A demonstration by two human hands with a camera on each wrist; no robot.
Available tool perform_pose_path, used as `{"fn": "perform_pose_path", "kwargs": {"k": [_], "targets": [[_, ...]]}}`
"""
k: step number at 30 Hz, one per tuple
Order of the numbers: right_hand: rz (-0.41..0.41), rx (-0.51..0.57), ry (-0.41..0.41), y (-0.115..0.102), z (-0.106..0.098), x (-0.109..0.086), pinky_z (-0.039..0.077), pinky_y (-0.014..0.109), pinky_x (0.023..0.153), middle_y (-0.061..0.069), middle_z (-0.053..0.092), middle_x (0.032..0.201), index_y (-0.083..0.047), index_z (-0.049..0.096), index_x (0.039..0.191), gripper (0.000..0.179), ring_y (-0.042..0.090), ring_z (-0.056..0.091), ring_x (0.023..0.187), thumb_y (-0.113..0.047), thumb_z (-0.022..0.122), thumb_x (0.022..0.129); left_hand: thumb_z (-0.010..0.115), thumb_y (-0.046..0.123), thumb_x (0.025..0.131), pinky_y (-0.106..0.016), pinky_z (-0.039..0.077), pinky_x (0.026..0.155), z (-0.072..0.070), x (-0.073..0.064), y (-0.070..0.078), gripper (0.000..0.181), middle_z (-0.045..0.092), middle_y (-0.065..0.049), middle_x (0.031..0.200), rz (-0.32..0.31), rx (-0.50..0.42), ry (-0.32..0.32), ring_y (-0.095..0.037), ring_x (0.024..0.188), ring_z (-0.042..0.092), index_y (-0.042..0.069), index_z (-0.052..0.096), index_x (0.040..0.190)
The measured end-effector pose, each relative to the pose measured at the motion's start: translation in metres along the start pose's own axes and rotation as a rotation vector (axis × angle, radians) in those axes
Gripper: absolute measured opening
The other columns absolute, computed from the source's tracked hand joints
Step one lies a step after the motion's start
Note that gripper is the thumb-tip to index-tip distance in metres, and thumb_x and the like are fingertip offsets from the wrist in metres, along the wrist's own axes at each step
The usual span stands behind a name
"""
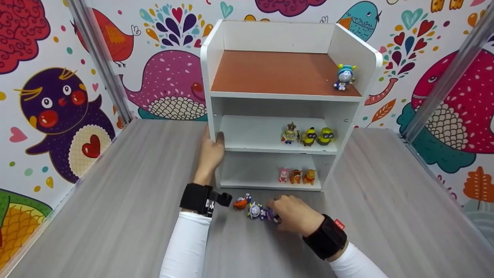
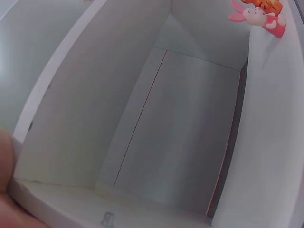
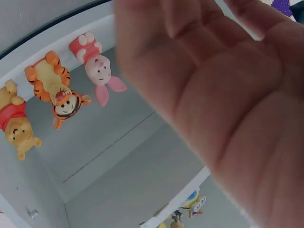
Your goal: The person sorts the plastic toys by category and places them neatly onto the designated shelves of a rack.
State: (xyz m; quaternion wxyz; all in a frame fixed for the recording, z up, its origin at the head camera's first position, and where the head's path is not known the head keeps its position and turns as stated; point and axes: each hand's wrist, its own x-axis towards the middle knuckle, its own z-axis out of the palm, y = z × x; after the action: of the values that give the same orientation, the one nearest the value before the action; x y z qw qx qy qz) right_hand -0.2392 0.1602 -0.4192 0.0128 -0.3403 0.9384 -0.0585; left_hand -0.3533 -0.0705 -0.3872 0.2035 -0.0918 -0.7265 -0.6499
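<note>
My left hand (image 1: 211, 152) grips the left side panel of a small white shelf unit (image 1: 272, 94), thumb at the front edge and fingers partly hidden behind it. On the floor before the unit, my right hand (image 1: 295, 214) pinches a purple figurine (image 1: 273, 215), which its fingers partly cover. Just left of that lies a white-and-purple figurine (image 1: 255, 211), and farther left an orange-and-blue figurine (image 1: 242, 202). In the right wrist view, the palm fills much of the picture and hides the fingertips.
Piglet (image 1: 283, 175), Tigger (image 1: 295, 176) and Pooh (image 1: 309, 177) figurines stand on the bottom shelf. A crowned figurine (image 1: 289, 134) and two yellow Minions (image 1: 326, 136) occupy the middle shelf. A blue-hatted figurine (image 1: 344, 77) is on the brown top. Patterned walls surround the grey floor (image 1: 127, 216).
</note>
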Motion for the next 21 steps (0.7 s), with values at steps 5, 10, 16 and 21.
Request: {"fn": "perform_pose_path", "kwargs": {"k": [5, 10, 16, 21], "targets": [[0.031, -0.027, -0.002, 0.0, 0.001, 0.0, 0.055, 0.038, 0.061, 0.009, 0.071, 0.081, -0.007, 0.07, 0.099, 0.041, 0.025, 0.067, 0.073, 0.007, 0.084, 0.064, 0.043, 0.004, 0.101, -0.051, 0.022, 0.125, 0.0, -0.001, 0.0, 0.059, 0.034, -0.024, 0.16, -0.022, 0.007, 0.007, -0.036, 0.151, 0.027, 0.001, 0.027, 0.157], [0.038, -0.056, 0.0, 0.0, 0.002, 0.0, 0.054, 0.04, 0.057, 0.009, 0.07, 0.079, -0.007, 0.069, 0.096, 0.033, 0.026, 0.066, 0.07, 0.009, 0.079, 0.07, 0.043, 0.006, 0.101, -0.049, 0.022, 0.126, 0.0, -0.001, 0.0, 0.058, 0.034, -0.023, 0.16, -0.04, 0.021, 0.007, -0.035, 0.152, 0.027, 0.002, 0.027, 0.157], [-0.003, -0.032, -0.045, 0.005, -0.012, -0.004, 0.05, 0.035, 0.056, 0.005, 0.069, 0.078, -0.008, 0.067, 0.1, 0.029, 0.019, 0.063, 0.067, 0.005, 0.076, 0.075, 0.043, 0.004, 0.101, -0.051, 0.022, 0.125, 0.0, -0.001, -0.001, 0.057, 0.036, -0.024, 0.158, -0.026, 0.024, 0.014, -0.036, 0.151, 0.028, -0.001, 0.029, 0.156], [-0.065, 0.04, -0.015, 0.012, -0.027, -0.01, 0.046, 0.03, 0.055, 0.005, 0.068, 0.077, -0.006, 0.066, 0.097, 0.018, 0.012, 0.058, 0.064, -0.001, 0.072, 0.081, 0.042, 0.005, 0.101, -0.051, 0.022, 0.126, 0.001, 0.0, -0.001, 0.056, 0.036, -0.024, 0.158, -0.018, 0.027, 0.01, -0.036, 0.151, 0.028, 0.0, 0.03, 0.156]]}}
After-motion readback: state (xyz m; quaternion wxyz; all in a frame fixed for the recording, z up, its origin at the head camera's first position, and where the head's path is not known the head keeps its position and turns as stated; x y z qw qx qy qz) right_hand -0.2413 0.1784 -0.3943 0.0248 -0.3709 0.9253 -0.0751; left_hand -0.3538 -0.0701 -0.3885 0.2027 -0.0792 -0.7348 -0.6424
